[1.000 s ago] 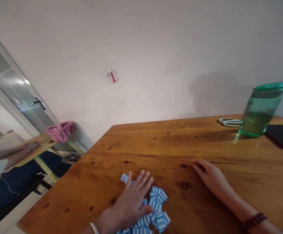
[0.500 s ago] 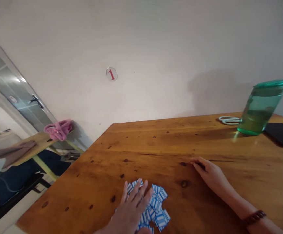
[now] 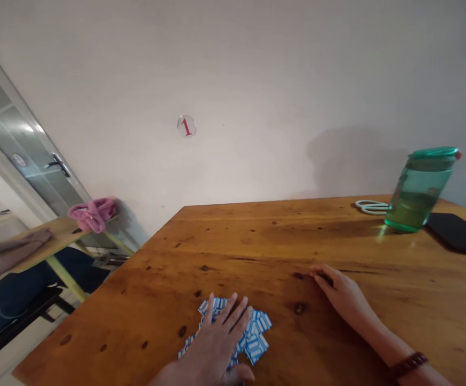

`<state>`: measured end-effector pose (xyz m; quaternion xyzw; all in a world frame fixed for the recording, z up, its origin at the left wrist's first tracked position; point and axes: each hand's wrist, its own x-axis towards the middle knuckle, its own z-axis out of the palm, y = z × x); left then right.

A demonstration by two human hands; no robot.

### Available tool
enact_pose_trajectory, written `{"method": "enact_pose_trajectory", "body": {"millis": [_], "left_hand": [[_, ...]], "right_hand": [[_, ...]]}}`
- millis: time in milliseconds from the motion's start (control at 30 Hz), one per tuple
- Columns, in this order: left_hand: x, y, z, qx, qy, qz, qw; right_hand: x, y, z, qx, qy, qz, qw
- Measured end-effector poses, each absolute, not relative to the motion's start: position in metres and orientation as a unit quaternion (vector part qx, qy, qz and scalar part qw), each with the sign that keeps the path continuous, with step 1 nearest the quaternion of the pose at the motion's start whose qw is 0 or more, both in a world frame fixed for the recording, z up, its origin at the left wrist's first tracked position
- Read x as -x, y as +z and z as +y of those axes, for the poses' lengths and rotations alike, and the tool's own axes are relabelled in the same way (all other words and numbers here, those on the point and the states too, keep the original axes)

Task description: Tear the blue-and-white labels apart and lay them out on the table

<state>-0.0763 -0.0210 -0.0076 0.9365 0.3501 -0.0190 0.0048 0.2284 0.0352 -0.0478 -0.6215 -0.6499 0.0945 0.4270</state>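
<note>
My left hand (image 3: 217,340) lies flat with spread fingers on a loose pile of small blue-and-white printed paper pieces (image 3: 256,346). The hand covers the middle of the pile, and pieces stick out beyond the fingertips and on both sides. To the right, my right hand (image 3: 339,289) rests on the wooden table (image 3: 233,236), apart from the pile. Its fingers are curled together with the thumb alongside, and nothing shows in them. A dark red bead bracelet (image 3: 410,364) is around the right wrist.
At the back right stand a green bottle (image 3: 420,190) with liquid, a pale coiled cable (image 3: 371,207) and a flat black object (image 3: 458,231). Beyond the table's left edge, another person's arms (image 3: 20,247) rest on a second table, near a pink cloth (image 3: 92,214).
My left hand has shifted over the paper pieces, and more of them now show on its left side and past its fingertips. My right hand stays in place; the view has tilted slightly.
</note>
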Motion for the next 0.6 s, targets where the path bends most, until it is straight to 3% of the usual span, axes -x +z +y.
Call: {"method": "enact_pose_trajectory", "body": {"millis": [433, 600], "left_hand": [[0.049, -0.004, -0.027, -0.942, -0.008, 0.328, 0.069], [0.048, -0.005, -0.027, -0.940, 0.001, 0.330, 0.082]], "right_hand": [[-0.221, -0.024, 0.021, 0.615, 0.111, -0.633, 0.458], [-0.196, 0.001, -0.007, 0.573, 0.158, -0.678, 0.433]]}}
